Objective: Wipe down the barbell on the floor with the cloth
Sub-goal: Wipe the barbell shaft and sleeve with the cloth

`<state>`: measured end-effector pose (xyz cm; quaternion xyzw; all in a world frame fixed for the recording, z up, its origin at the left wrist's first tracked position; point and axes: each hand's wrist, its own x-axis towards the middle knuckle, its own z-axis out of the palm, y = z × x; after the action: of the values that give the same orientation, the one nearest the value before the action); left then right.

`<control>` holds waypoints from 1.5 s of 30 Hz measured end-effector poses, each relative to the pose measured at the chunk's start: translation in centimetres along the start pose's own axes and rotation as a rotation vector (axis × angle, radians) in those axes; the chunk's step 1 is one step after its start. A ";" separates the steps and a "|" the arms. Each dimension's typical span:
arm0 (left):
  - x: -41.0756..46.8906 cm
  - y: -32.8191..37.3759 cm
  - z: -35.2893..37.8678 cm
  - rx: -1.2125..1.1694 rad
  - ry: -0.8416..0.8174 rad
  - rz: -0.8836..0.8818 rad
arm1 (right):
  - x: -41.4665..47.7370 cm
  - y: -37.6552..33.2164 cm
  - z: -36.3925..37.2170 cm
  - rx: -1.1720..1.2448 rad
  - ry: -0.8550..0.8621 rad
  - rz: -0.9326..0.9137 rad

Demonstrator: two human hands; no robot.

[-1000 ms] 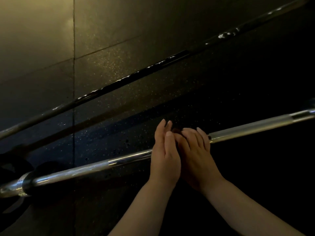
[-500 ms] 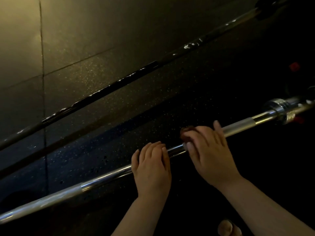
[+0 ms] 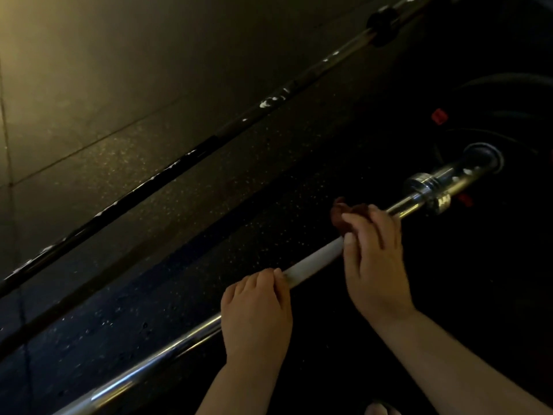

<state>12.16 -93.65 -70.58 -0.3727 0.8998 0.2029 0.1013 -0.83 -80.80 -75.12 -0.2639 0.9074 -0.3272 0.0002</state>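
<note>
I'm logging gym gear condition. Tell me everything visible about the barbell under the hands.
The barbell is a shiny, chrome-looking metal bar running diagonally across the dark speckled floor, lower left to upper right. Its shaft ends at a ringed collar and a thicker sleeve entering a dark plate. The left hand grips the shaft from above; the right hand holds a dark red cloth against it nearer the collar. Between the hands it looks pale and matte.

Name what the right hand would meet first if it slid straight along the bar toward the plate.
Probably the chrome collar on the barbell; only bare shaft shows between it and the cloth the right hand grips.
</note>
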 end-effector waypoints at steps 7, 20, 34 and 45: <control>2.1 2.5 -0.6 0.027 -0.134 0.108 | -0.5 2.3 0.3 -0.184 -0.206 -0.419; 3.4 5.6 0.0 0.055 -0.155 0.213 | 4.6 4.7 -3.9 -0.142 -0.195 0.019; 5.4 8.1 0.4 0.103 -0.189 0.300 | 2.7 4.9 -2.1 0.001 -0.027 0.021; 5.1 8.3 0.3 0.101 -0.178 0.316 | 3.3 4.2 -2.1 0.026 -0.038 0.025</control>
<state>2.69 -91.37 -70.14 -0.2017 0.9437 0.2032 0.1661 -6.07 -78.45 -75.40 -0.2586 0.9061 -0.3339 0.0248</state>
